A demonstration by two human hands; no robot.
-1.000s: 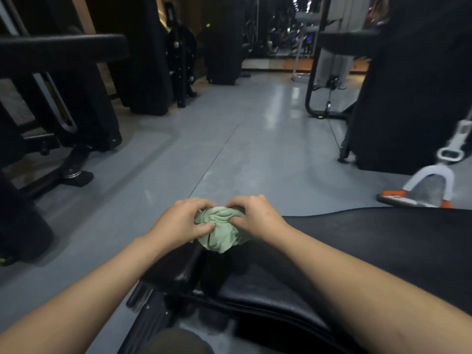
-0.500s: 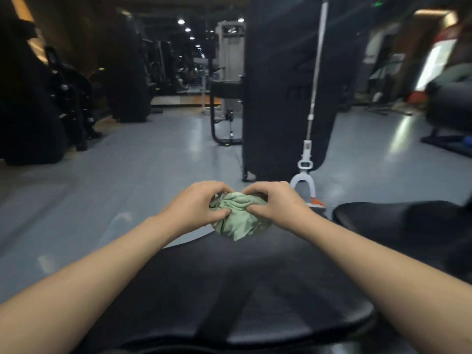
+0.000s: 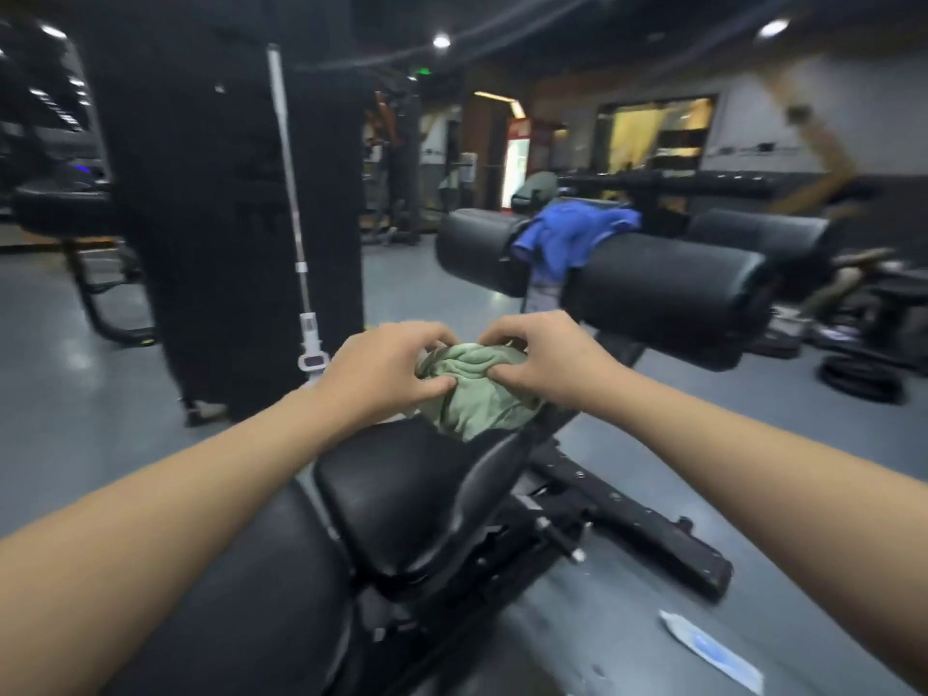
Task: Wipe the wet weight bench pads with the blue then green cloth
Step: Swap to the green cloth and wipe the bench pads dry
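A bunched green cloth (image 3: 474,389) is held above the far end of the black seat pad (image 3: 401,499) of the weight bench. My left hand (image 3: 386,374) grips its left side and my right hand (image 3: 547,361) grips its right side, fingers pinched into the fabric. A second, longer black pad (image 3: 241,595) lies nearer me, between my forearms. The blue cloth (image 3: 567,236) is draped over the black roller pads (image 3: 663,288) at the bench's far end.
A tall black weight-stack machine (image 3: 226,203) stands left of the bench, with a white mop handle (image 3: 294,203) leaning against it. A white-and-blue packet (image 3: 713,650) lies on the grey floor at the lower right. More gym equipment and weight plates (image 3: 858,379) sit at the right.
The view has swung to the right along the bench, bringing the roller pads and the blue cloth into sight. Both hands kept hold of the green cloth and moved with it toward the seat pad's far end.
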